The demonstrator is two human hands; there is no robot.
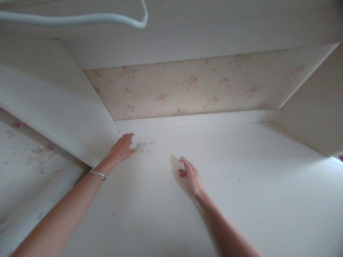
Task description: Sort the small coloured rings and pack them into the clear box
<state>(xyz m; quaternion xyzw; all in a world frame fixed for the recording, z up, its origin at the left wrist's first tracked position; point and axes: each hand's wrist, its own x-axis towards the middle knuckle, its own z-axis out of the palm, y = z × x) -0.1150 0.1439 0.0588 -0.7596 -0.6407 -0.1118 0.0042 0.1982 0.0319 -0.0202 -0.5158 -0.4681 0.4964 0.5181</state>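
My left hand [123, 147] reaches to the back left of a white surface. Its fingers and thumb curve around a small clear or whitish container [133, 142], mostly hidden by the hand. Right beside the container's open-looking side lie several small rings [140, 147], greyish-green and yellow, like little rubber bands. One ring [152, 143] lies apart from the cluster. To the right, my right hand [189, 175] hovers just over the surface with curled fingers. A faint clear glint shows between its fingertips, too small to make out.
The white surface [214, 192] ends at a low back ledge [198, 119] below flowered wallpaper [193, 85]. White panels stand at left [53, 82] and right [313, 107]. A white bent rod [80, 19] hangs across the upper left. Small dark specks dot the surface.
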